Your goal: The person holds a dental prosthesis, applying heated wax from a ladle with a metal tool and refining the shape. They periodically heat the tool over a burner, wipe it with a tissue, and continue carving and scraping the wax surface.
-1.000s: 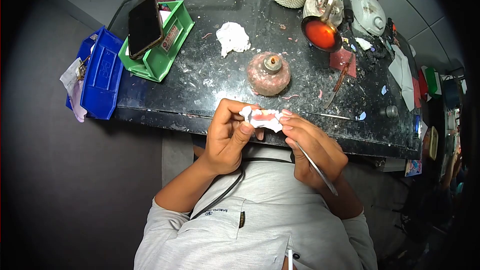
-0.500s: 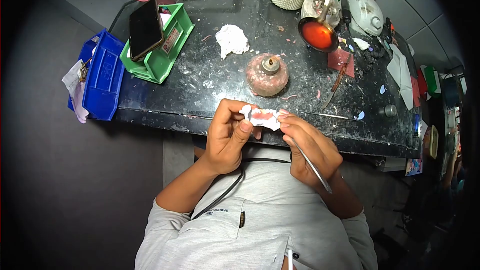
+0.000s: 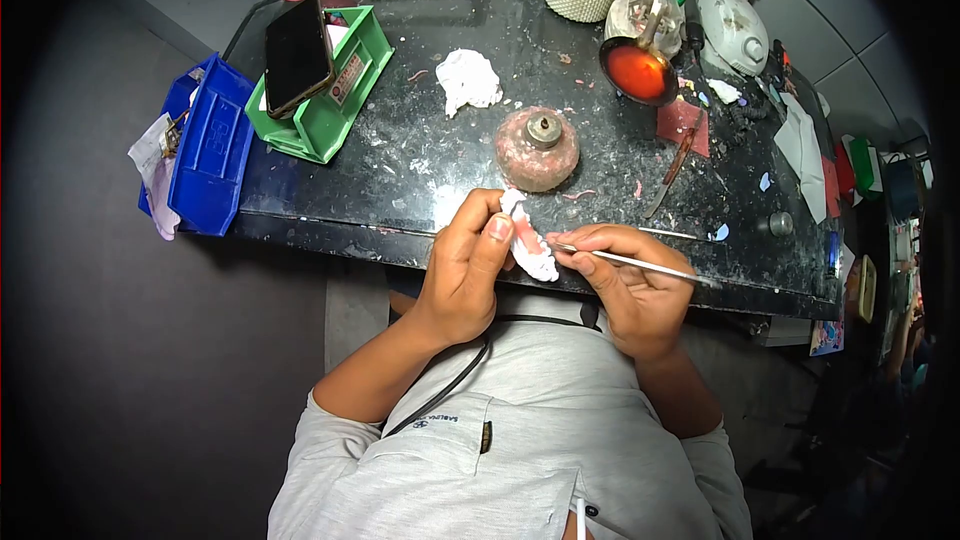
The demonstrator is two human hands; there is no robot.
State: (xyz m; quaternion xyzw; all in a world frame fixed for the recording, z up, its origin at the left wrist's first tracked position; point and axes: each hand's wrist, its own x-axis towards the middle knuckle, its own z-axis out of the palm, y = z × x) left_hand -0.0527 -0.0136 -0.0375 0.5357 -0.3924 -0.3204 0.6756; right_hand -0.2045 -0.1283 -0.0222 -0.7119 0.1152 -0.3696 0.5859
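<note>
Between the thumb and fingers of my left hand (image 3: pixel 462 280), a white plaster dental cast with pink wax (image 3: pixel 533 245) is gripped by its upper end and tilted lengthwise toward me. My right hand (image 3: pixel 640 295) pinches a slim metal wax carver (image 3: pixel 650 266) like a pen. The carver's inner end is close to the cast's right side; whether it touches cannot be made out. Just beyond the cast stands a round spirit burner (image 3: pixel 537 162) with a metal collar, its glass smeared pink. I see no flame.
A ladle of red-orange wax (image 3: pixel 640 74) sits at the back right, near a pink wax sheet (image 3: pixel 683 127) and a wooden-handled knife (image 3: pixel 677 168). Crumpled white tissue (image 3: pixel 467 80) lies behind. Leftward are a green bin (image 3: pixel 330 105) bearing a phone (image 3: pixel 298 58) and a blue bin (image 3: pixel 212 155).
The cast has turned from lying crosswise to pointing lengthwise, and my right fingers have come off it. The carver has swung from slanting down toward me to nearly level, pointing left.
</note>
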